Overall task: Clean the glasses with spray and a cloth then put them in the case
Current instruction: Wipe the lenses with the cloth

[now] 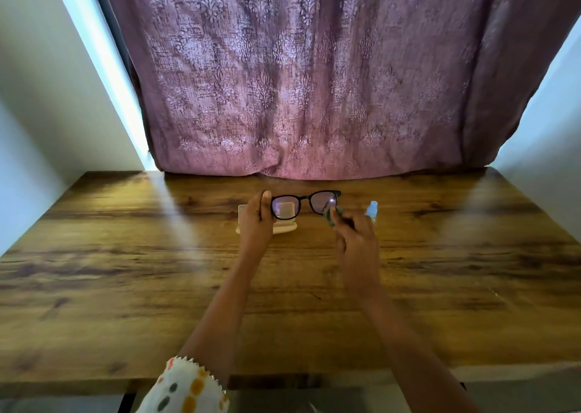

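Note:
Black-framed glasses (303, 200) are held up above the wooden table (125, 271), lenses facing me. My left hand (257, 220) grips their left end. My right hand (355, 242) pinches a small grey cloth (331, 216) against the lower edge of the right lens. Behind my left hand an open cream glasses case (283, 227) lies on the table, partly hidden and seen through the left lens. A small pale-blue spray bottle (372, 209) stands just right of my right hand.
A mauve patterned curtain (298, 82) hangs at the table's far edge. White walls close in on both sides. The table's near edge runs below my forearms.

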